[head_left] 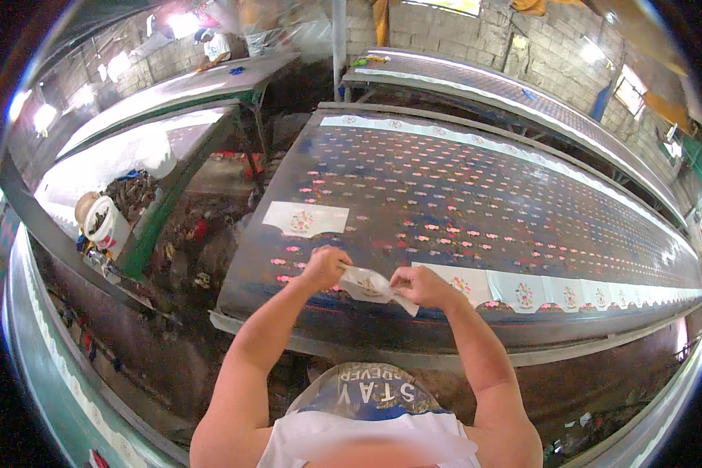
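"Two bare hands are at work, you say. What do they hold?"

"Both grip one crumpled white piece [366,284], stretched between them over the near left part of a long dark table [251,273]. The left hand [324,267] has its fingers closed on the left end. The right hand [421,286] pinches the other end between thumb and fingers, and a narrow strip hangs below that grip."

"Is the piece flat?"

"No, it is bunched and twisted near the right hand. I cannot tell whether it touches the tabletop."

"What lies around it?"

"Just beyond the left hand, a flat white sheet [324,221] with a round, colourful floral print lies on the table. To the right, a row of similar printed pieces [525,292] runs along the near edge, and another pale row [437,131] lines the far edge. Between them, small pink marks [444,231] cover the dark surface in lines."

"And farther off?"

"On the left, a white bucket [109,228] sits beside another table. Far left, another person [214,48] in a white top is at a table. A grey block wall [468,35] stands at the far side."
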### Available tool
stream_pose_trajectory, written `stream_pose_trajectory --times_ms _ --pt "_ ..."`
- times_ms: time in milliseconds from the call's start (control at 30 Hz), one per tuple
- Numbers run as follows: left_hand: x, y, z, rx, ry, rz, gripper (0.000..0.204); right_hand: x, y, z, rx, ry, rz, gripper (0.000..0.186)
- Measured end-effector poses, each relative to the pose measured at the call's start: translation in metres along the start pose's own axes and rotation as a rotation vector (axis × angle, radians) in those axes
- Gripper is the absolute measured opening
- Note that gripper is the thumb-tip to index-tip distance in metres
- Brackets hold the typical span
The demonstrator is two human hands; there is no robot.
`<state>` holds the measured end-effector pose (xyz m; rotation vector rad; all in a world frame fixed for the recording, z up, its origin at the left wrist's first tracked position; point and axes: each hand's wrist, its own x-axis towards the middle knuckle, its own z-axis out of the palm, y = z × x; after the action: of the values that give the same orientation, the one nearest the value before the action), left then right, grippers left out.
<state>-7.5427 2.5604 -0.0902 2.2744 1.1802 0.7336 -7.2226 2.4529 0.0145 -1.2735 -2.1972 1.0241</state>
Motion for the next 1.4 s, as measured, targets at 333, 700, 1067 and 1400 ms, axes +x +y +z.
stream_pose_trajectory --times_ms 333,700,1067,1400 --pt "-0.004 0.019 0.000 -0.501 0.316 -0.441 0.015 0.004 0.086 -0.040 -0.177 0.130 0.059 0.021" --pt "0.080 -0.036 0.025 0.248 0.602 -0.230 0.018 0.094 0.162 -0.034 -0.050 0.690 0.224 0.030" --pt "0.131 -0.071 0.039 0.334 0.559 -0.310 0.019 0.133 0.207 -0.044 -0.164 0.753 0.465 0.028" --pt "0.131 -0.062 0.036 0.383 0.552 -0.367 0.023 0.140 0.206 -0.048 -0.099 0.742 0.539 0.030"
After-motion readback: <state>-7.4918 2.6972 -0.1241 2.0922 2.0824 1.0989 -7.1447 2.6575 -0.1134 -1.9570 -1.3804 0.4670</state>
